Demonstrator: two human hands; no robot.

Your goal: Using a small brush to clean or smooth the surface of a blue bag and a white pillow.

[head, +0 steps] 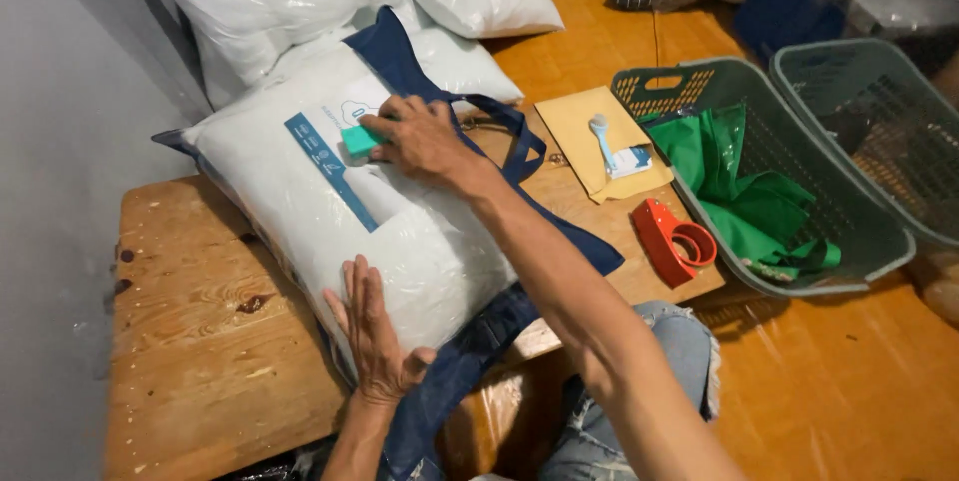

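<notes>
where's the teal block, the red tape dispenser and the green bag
teal block point(360, 140), head view, on its top face beside the right hand's fingertips
red tape dispenser point(671, 241), head view, on its red body
green bag point(744, 203), head view, on the folded cloth inside the basket

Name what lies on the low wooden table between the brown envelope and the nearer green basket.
In the head view, a red tape dispenser lies between the brown envelope and the green basket.

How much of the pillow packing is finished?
Done: the wrapped pillow lies on the navy bag. In hand: the right hand presses a teal block on its label; the left hand steadies it. Left: the pillow isn't inside the bag yet.
</notes>
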